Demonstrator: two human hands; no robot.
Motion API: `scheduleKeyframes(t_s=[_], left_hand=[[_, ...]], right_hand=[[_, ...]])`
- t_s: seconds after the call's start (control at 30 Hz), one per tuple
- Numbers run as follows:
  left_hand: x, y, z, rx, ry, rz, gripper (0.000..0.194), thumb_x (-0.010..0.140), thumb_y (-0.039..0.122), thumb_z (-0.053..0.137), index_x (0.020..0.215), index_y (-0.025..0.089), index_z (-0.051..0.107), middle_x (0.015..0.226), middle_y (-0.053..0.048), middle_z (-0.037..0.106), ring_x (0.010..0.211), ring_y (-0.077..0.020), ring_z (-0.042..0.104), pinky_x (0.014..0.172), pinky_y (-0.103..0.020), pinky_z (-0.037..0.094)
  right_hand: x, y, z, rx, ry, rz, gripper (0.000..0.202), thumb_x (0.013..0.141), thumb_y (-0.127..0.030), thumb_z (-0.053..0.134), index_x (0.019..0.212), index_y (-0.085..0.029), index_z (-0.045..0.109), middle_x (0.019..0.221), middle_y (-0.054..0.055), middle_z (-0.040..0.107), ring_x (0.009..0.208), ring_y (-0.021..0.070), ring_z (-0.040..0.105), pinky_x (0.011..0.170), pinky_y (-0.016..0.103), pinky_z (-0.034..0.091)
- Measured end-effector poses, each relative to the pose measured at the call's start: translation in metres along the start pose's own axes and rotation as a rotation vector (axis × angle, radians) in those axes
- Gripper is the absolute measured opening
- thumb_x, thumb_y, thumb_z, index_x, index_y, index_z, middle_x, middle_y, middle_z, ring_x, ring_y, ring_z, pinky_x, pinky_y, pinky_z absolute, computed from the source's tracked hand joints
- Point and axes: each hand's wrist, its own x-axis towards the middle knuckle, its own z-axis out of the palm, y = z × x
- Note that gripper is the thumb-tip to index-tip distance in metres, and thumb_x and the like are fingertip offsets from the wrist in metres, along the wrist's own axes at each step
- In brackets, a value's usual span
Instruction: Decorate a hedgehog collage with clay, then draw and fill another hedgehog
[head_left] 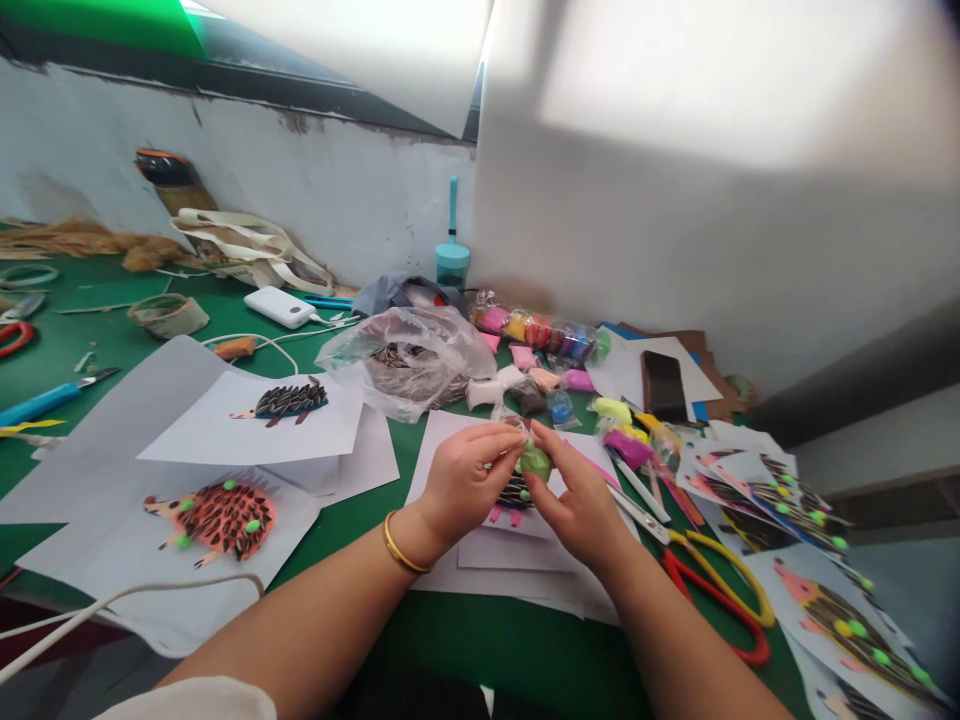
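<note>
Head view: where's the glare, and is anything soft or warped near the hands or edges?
In the head view, a washed-out patch lights the white surface, with greyer shading below; in the head view, the hedgehog picture at lower right looks stretched and soft; in the head view, the left hand and right hand read clearly, but the green packet lacks fine detail.

A green packet (535, 462) sits between the fingers (491, 440).

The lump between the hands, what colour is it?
Light green; the lump shows in the head view.
</note>
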Motion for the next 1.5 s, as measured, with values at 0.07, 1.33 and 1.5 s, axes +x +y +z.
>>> scheduleKeyframes(t_s=[0.07,1.33,1.5], left_hand=[[-0.001,0.001,0.0,0.008,-0.01,-0.007,0.016,0.091,0.022,0.059,0.102,0.022,0.071,0.104,-0.007,0.074,0.098,-0.019,0.069,0.091,-0.034,0.055],[0.007,-0.015,0.0,-0.178,0.168,-0.333,0.017,0.087,0.029,0.065,0.1,0.018,0.065,0.088,-0.004,0.063,0.075,-0.0133,0.059,0.074,-0.027,0.05],[0.007,-0.012,0.001,-0.244,0.115,-0.362,0.016,0.088,0.032,0.064,0.097,0.018,0.066,0.089,-0.004,0.064,0.077,-0.0142,0.06,0.072,-0.027,0.05]], right_hand=[[0.0,0.0,0.0,0.013,-0.001,0.002,0.061,0.092,-0.024,0.055,0.149,-0.026,0.035,0.139,0.01,0.058,0.126,0.024,0.057,0.105,0.042,0.048],[0.011,0.044,-0.02,-0.415,0.05,0.233,0.04,0.087,-0.022,0.056,0.127,-0.022,0.06,0.122,0.01,0.067,0.118,0.0297,0.056,0.102,0.05,0.039],[0.012,0.053,-0.022,-0.607,-0.095,0.352,0.041,0.09,-0.031,0.057,0.13,-0.024,0.058,0.129,0.009,0.064,0.122,0.031,0.052,0.099,0.05,0.035]])
